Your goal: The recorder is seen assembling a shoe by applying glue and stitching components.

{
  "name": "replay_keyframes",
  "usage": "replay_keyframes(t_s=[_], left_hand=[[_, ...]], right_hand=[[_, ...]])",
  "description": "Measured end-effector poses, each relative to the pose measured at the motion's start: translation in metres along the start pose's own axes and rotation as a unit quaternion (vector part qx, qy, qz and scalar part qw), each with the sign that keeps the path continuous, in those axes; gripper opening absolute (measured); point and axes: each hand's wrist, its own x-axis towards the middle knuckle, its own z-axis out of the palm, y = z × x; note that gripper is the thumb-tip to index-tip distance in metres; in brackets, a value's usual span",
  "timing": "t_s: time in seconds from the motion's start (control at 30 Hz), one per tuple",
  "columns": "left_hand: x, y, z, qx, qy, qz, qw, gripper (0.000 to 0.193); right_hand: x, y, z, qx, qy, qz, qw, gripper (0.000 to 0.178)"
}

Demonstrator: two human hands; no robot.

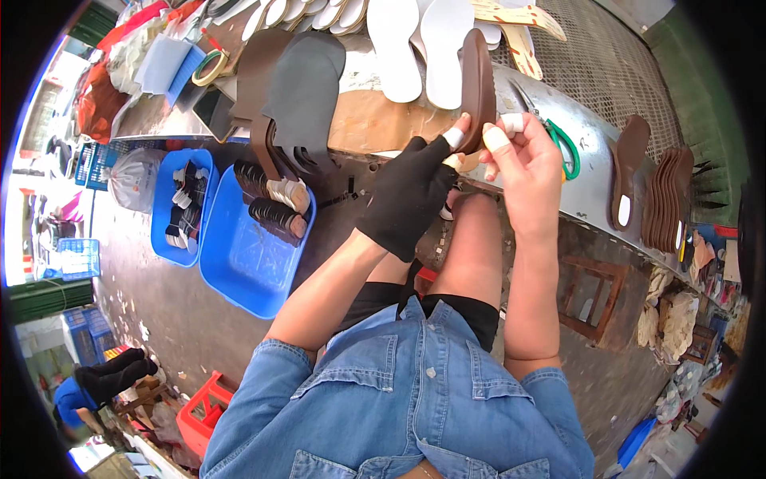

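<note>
My left hand (411, 188) wears a black fingerless glove, with white tape on the thumb. It grips the lower end of a brown shoe sole (479, 76), which stands tilted up over the bench edge. Just right of that end is my right hand (527, 160), bare, with pale tape round the thumb and index finger. Its fingers are curled together in a pinch; whatever may be between them is too small to make out. Beyond the sole lie white insoles (447, 48). Green-handled scissors (568, 148) rest on the metal bench right of my right hand.
Brown and grey material sheets (303, 88) hang over the bench edge at left. Two blue bins (247, 267) with strap-like parts stand below. More brown soles (666, 199) are lined up at right. A red stool (203, 411) and another person (76, 399) are at lower left.
</note>
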Motion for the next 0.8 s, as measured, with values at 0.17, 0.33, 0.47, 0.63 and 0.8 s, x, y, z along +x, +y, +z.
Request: replay_keyframes(t_s=[0.17,0.33,0.47,0.63,0.8], left_hand=[[0.0,-0.002,0.003,-0.044,-0.002,0.001,0.999,0.05],[0.001,-0.003,0.005,-0.05,0.007,-0.012,0.999,0.05],[0.004,-0.003,0.004,-0.062,0.002,-0.034,0.998,0.051],[0.008,0.008,0.005,-0.068,-0.018,-0.033,0.997,0.048],[0.004,0.01,0.005,-0.097,-0.012,-0.087,0.991,0.045]], right_hand=[[-0.001,-0.004,0.002,0.001,-0.009,0.058,0.998,0.01],[0.002,0.002,-0.001,-0.005,-0.026,0.115,0.993,0.01],[-0.001,0.006,0.003,-0.063,-0.015,0.044,0.997,0.01],[-0.01,0.005,0.011,-0.015,0.084,-0.075,0.994,0.01],[-0.012,0.008,0.008,-0.026,0.034,0.045,0.998,0.011]])
